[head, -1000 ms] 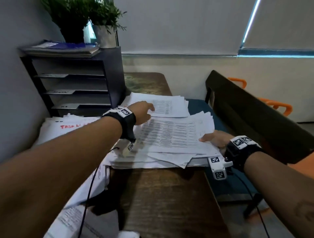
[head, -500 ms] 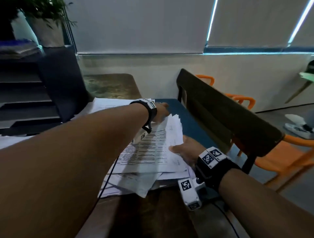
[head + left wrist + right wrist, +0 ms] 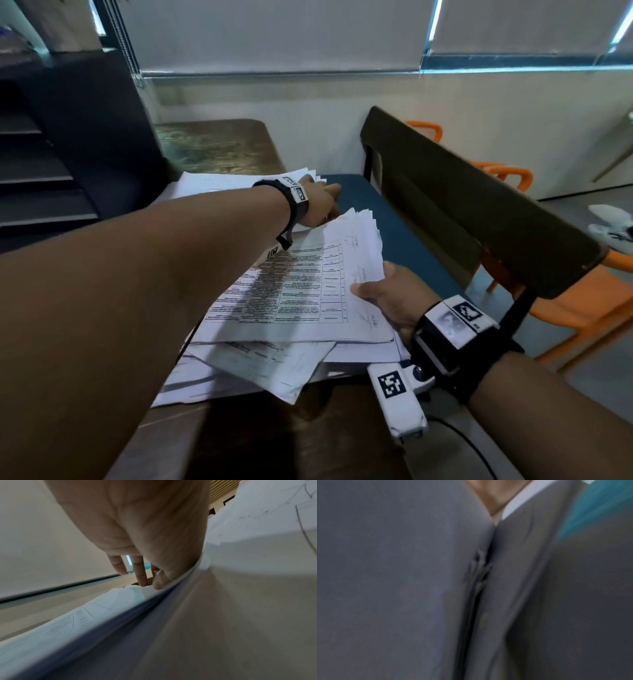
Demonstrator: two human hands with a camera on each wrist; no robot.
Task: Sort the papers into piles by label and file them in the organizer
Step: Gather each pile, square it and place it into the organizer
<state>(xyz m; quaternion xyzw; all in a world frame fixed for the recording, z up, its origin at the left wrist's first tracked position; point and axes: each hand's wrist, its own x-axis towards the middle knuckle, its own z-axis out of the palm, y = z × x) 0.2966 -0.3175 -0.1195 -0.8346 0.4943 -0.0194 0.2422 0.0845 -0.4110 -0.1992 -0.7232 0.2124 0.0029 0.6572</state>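
Observation:
A stack of printed table sheets lies on messier loose papers at the table's right edge. My right hand grips the stack's right edge, thumb on top, and holds that edge tilted up. My left hand reaches over to the stack's far corner. In the left wrist view its straight fingers touch the paper below, and the thumb side leans on the raised stack. The right wrist view shows only blurred grey sheets. The dark organizer stands at far left.
Another paper pile lies behind the left wrist on the brown table. A chair with a blue seat and dark back stands close on the right. Orange chairs are beyond it.
The view has swung right, so the organizer now sits at the left edge. My right hand has tilted the stack's right edge upward. My left hand moved from the far pile to the stack's far corner.

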